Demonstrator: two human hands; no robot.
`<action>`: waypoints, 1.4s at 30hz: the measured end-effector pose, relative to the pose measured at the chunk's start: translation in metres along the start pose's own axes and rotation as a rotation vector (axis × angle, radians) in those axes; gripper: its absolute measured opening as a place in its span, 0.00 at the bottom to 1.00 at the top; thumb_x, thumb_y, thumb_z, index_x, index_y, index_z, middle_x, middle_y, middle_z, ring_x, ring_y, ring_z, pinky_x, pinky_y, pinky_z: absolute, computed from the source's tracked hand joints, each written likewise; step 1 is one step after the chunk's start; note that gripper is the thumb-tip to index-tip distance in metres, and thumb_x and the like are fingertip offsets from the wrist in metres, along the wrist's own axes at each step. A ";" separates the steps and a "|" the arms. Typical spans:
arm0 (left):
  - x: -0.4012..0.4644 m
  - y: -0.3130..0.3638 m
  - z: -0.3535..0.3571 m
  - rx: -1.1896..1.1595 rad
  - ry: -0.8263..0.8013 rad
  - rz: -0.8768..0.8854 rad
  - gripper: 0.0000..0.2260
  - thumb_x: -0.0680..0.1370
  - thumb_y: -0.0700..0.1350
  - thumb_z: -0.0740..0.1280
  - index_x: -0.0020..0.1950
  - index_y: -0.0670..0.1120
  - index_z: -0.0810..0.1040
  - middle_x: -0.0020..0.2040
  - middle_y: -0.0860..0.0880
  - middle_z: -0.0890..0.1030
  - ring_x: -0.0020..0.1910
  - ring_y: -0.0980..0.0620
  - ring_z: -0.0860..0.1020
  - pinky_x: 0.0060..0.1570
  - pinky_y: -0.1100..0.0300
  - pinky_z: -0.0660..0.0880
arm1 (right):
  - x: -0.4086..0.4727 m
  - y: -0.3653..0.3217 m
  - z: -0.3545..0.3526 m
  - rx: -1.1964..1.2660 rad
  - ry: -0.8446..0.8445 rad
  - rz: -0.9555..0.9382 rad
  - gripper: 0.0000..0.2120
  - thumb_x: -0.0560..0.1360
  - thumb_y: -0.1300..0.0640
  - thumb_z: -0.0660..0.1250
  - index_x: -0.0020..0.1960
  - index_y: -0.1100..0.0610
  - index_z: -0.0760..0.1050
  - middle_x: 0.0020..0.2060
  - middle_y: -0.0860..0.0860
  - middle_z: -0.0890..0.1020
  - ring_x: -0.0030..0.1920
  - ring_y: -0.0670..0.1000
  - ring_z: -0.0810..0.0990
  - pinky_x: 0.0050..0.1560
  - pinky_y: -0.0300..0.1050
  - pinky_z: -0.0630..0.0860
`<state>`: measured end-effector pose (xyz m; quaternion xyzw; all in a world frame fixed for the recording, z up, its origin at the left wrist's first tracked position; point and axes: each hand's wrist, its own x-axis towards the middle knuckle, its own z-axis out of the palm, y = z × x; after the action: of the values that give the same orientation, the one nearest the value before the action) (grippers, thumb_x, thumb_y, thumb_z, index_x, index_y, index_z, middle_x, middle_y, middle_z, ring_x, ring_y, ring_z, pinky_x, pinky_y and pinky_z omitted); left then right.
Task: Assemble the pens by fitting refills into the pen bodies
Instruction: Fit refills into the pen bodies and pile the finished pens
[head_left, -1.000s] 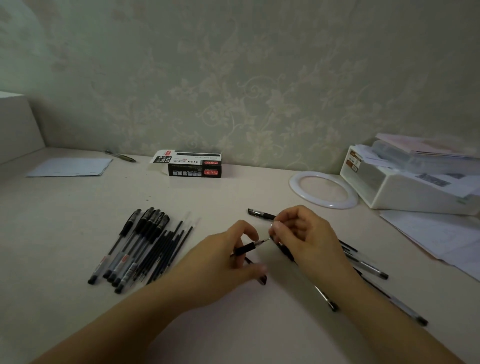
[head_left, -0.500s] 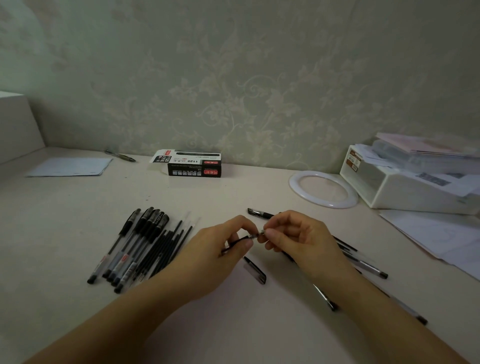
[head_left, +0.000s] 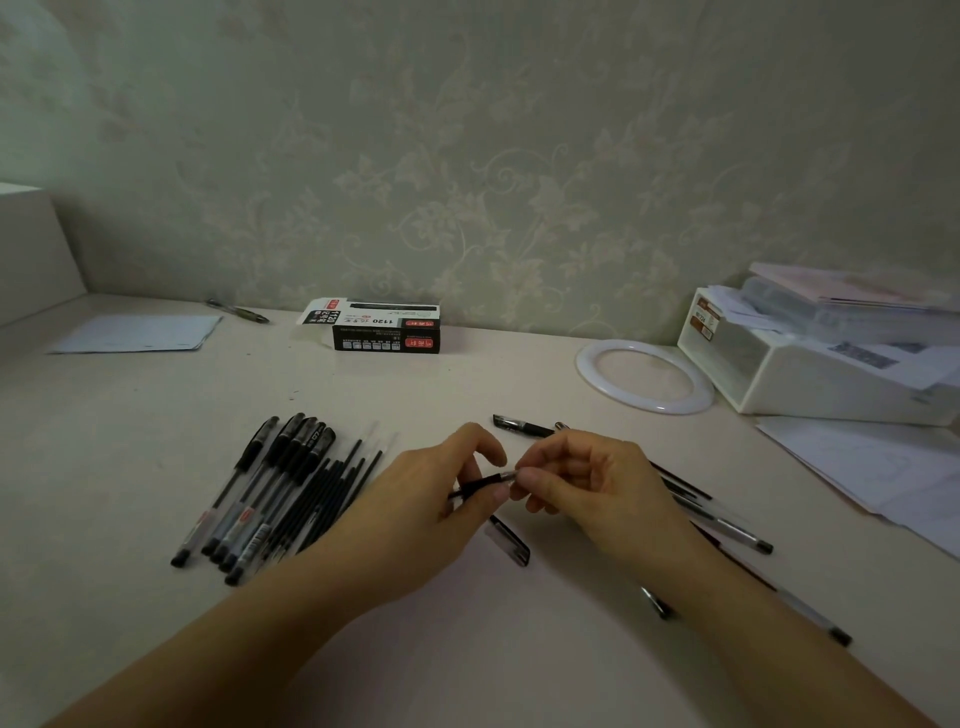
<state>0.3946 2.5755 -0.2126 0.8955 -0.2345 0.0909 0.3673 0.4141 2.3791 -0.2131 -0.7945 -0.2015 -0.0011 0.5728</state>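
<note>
Black and slim, the pen (head_left: 480, 484) lies nearly level between my hands, long axis left to right, silver tip toward my right. My left hand (head_left: 426, 499) pinches its barrel; my right hand (head_left: 587, 480) pinches the tip end, so that hand is nearer the joint I judge needs seating. Finished pens (head_left: 270, 493) lie in a row to my left, loose parts to my right, on the pale desk (head_left: 467, 649) against a papered wall.
</note>
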 end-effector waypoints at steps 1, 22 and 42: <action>0.000 0.000 0.000 -0.006 0.003 0.008 0.06 0.79 0.55 0.61 0.55 0.57 0.72 0.38 0.58 0.77 0.34 0.64 0.75 0.32 0.73 0.67 | 0.000 0.001 0.000 -0.012 -0.003 -0.008 0.02 0.76 0.56 0.71 0.46 0.50 0.81 0.38 0.48 0.86 0.39 0.46 0.84 0.41 0.34 0.77; 0.002 0.002 -0.004 0.020 0.106 0.106 0.04 0.79 0.47 0.65 0.50 0.54 0.78 0.43 0.61 0.78 0.44 0.60 0.76 0.41 0.75 0.69 | -0.002 0.000 0.002 -0.317 -0.015 -0.158 0.07 0.78 0.46 0.65 0.44 0.47 0.78 0.36 0.43 0.82 0.34 0.41 0.76 0.37 0.34 0.72; 0.002 0.007 -0.004 0.004 0.147 0.105 0.01 0.77 0.46 0.69 0.48 0.51 0.80 0.39 0.60 0.78 0.42 0.60 0.76 0.41 0.75 0.69 | -0.005 -0.010 0.002 -0.294 -0.031 -0.198 0.08 0.80 0.52 0.64 0.43 0.51 0.76 0.32 0.48 0.78 0.32 0.41 0.73 0.36 0.34 0.70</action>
<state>0.3926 2.5735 -0.2049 0.8736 -0.2535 0.1758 0.3763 0.4063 2.3814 -0.2061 -0.8459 -0.2852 -0.0746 0.4444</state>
